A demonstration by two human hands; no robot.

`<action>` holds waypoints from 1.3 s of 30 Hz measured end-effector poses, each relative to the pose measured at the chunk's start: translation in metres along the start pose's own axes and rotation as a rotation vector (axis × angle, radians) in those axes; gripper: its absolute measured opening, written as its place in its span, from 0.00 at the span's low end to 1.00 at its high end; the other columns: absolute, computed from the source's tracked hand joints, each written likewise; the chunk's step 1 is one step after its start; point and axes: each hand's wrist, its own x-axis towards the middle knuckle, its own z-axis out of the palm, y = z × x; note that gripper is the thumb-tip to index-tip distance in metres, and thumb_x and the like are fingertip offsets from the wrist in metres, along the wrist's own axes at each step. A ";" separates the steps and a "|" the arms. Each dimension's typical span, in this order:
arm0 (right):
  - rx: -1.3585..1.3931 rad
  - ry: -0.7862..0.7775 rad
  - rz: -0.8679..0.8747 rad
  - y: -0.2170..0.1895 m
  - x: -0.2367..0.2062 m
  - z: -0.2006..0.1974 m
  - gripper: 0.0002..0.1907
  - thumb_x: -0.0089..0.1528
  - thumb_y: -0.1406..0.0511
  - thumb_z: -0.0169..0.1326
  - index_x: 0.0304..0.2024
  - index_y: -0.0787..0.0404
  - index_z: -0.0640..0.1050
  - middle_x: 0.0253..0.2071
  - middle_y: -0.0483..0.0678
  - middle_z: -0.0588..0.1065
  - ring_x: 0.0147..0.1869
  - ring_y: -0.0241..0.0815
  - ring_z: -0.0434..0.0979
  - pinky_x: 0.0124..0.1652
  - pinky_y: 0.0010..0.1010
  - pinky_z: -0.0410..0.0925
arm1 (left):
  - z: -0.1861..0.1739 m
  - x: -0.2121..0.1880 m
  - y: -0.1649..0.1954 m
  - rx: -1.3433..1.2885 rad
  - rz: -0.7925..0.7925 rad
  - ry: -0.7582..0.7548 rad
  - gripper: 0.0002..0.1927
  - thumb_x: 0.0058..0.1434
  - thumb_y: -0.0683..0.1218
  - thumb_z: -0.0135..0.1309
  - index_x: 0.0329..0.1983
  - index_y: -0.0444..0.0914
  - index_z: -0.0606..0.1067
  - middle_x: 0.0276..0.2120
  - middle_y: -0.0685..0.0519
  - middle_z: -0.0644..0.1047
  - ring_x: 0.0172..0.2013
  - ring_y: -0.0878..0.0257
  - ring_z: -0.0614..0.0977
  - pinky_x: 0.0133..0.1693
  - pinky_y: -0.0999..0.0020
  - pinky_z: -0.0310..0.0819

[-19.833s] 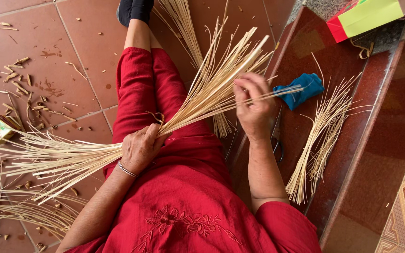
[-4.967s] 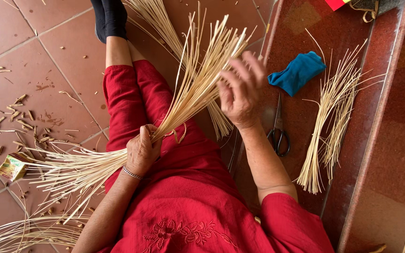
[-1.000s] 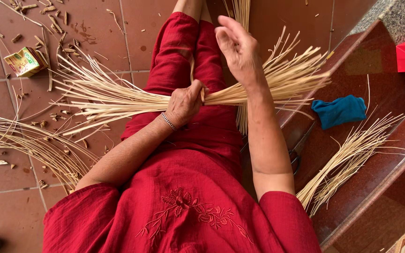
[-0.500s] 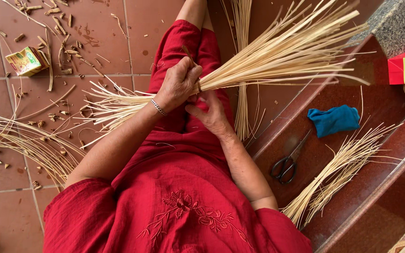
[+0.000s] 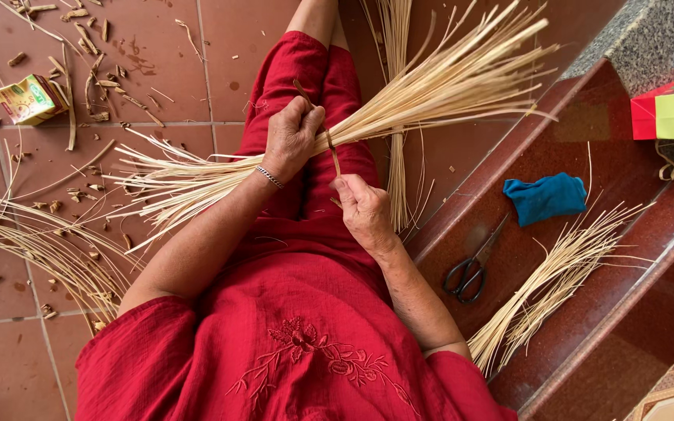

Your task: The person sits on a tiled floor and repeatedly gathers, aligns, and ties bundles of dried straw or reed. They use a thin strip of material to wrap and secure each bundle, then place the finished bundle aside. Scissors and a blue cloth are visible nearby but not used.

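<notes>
I sit in red clothes with a thick bundle of pale bamboo strips [image 5: 446,86] across my lap. My left hand [image 5: 292,134] grips the bundle at its middle; the strips fan out left over the floor and up to the right. My right hand [image 5: 362,209] sits just below it on my thigh, pinching the end of a thin brownish tie strip [image 5: 332,152] that runs up to the gripped spot.
A smaller sheaf of strips [image 5: 559,277], black scissors [image 5: 468,271] and a blue cloth [image 5: 548,196] lie on the step at my right. A small carton [image 5: 31,98], wood scraps and long curved strips [image 5: 33,242] litter the tiled floor at my left.
My right hand has come down from above the bundle to just under my left hand and now pinches a thin tie strip. The bundle's right end has swung upward.
</notes>
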 end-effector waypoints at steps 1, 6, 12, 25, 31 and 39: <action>0.003 0.007 -0.003 -0.002 0.000 -0.001 0.07 0.71 0.65 0.54 0.42 0.62 0.78 0.27 0.51 0.79 0.28 0.44 0.83 0.26 0.31 0.72 | 0.003 -0.001 -0.002 -0.026 -0.034 -0.003 0.10 0.71 0.43 0.58 0.34 0.34 0.73 0.23 0.52 0.75 0.25 0.71 0.71 0.27 0.70 0.69; -0.015 -0.019 -0.044 -0.023 0.003 -0.023 0.06 0.70 0.66 0.55 0.43 0.63 0.78 0.28 0.53 0.78 0.30 0.48 0.82 0.28 0.34 0.72 | 0.010 -0.004 -0.005 0.008 -0.046 0.016 0.11 0.70 0.44 0.59 0.33 0.34 0.74 0.22 0.54 0.74 0.24 0.72 0.70 0.27 0.71 0.69; -0.164 -0.116 -0.249 -0.040 0.025 -0.068 0.04 0.65 0.69 0.60 0.40 0.64 0.80 0.33 0.54 0.79 0.34 0.50 0.81 0.35 0.39 0.72 | 0.009 -0.021 0.000 0.067 -0.013 -0.097 0.10 0.68 0.44 0.59 0.33 0.34 0.74 0.21 0.50 0.76 0.23 0.66 0.76 0.27 0.68 0.70; -0.649 -0.232 -0.276 0.041 0.142 -0.020 0.16 0.48 0.53 0.73 0.25 0.54 0.83 0.28 0.44 0.74 0.44 0.47 0.69 0.51 0.47 0.59 | -0.001 -0.050 0.033 0.065 0.331 -0.250 0.04 0.69 0.38 0.55 0.39 0.36 0.71 0.34 0.45 0.77 0.30 0.55 0.83 0.31 0.63 0.76; -0.392 0.297 -0.418 -0.001 0.099 -0.043 0.10 0.61 0.65 0.70 0.41 0.58 0.83 0.41 0.46 0.78 0.51 0.46 0.73 0.54 0.40 0.64 | 0.010 -0.043 0.018 0.167 0.238 -0.146 0.04 0.74 0.42 0.51 0.43 0.36 0.69 0.29 0.47 0.77 0.26 0.54 0.81 0.27 0.61 0.73; 0.281 0.124 -0.022 -0.021 0.031 -0.010 0.18 0.59 0.69 0.64 0.46 0.71 0.73 0.41 0.54 0.80 0.44 0.48 0.81 0.43 0.38 0.74 | 0.002 0.002 0.005 0.049 0.083 -0.076 0.08 0.75 0.45 0.51 0.41 0.35 0.70 0.27 0.46 0.77 0.25 0.56 0.79 0.30 0.61 0.74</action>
